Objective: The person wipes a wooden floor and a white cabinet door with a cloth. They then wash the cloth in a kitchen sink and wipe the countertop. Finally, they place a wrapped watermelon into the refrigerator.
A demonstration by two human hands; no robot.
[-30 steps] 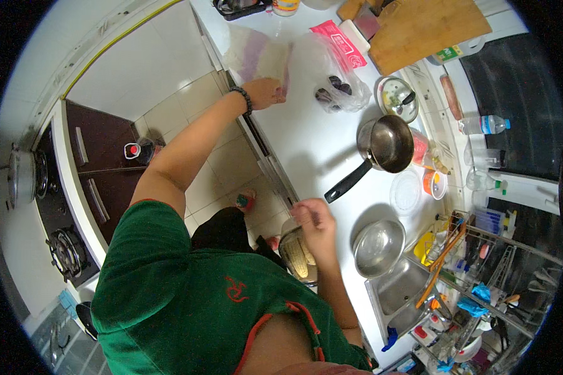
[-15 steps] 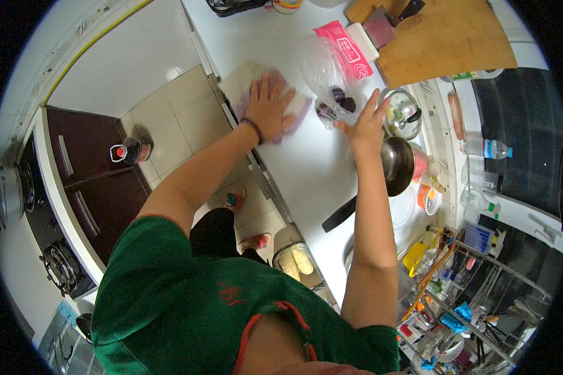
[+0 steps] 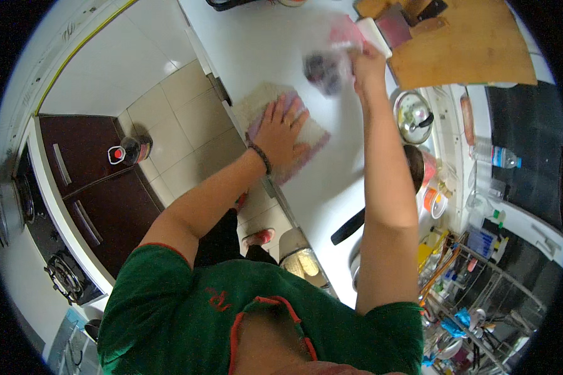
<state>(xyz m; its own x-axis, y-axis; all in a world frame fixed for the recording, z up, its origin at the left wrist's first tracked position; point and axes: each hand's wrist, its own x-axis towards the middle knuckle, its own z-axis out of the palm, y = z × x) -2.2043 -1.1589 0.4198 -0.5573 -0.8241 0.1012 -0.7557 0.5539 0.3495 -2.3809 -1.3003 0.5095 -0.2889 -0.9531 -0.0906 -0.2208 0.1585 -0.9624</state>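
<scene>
My left hand (image 3: 283, 132) lies flat with fingers spread on a beige and purple cloth (image 3: 316, 132), pressed to the white counter (image 3: 244, 44) near its left edge. Farther off to the right, my right hand (image 3: 369, 65) is closed on a clear plastic bag (image 3: 341, 62). Dark round things (image 3: 322, 72) show inside the bag, too smeared by motion to name. A pink packet (image 3: 344, 30) is just beyond the bag, partly covered by it and blurred.
A wooden cutting board (image 3: 469, 47) with a cleaver (image 3: 394, 26) is at the far right. Along the right side are a glass lid (image 3: 413, 115), a dark-handled pan (image 3: 349, 226) partly behind my forearm, and a crowded dish rack (image 3: 491, 294). Corn cobs (image 3: 300, 264) sit in a bin below the counter edge.
My right hand has closed on the plastic bag and moved it away from me, toward the pink packet. The left hand and cloth have slid nearer and slightly right.
</scene>
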